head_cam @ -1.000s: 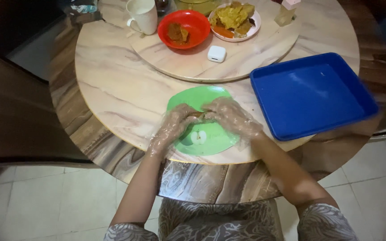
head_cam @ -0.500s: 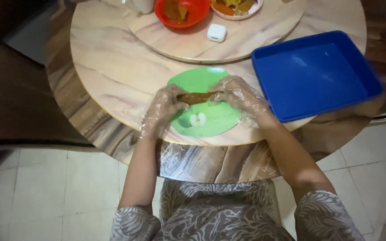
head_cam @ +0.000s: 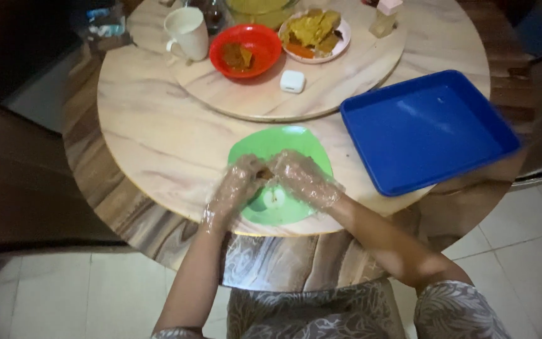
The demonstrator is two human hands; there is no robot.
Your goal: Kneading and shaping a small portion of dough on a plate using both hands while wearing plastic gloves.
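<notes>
The left hand [head_cam: 233,191] and right hand [head_cam: 302,179] have closed together, hiding the brown food seen between them earlier.

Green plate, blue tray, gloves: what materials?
Green plate: likely plastic, uniform bright colour, soft sheen. Blue tray: likely plastic, glossy, glare streaks, moulded raised rim. Gloves on left hand and right hand: thin clear plastic film, crinkled, loose, skin visible through.
</notes>
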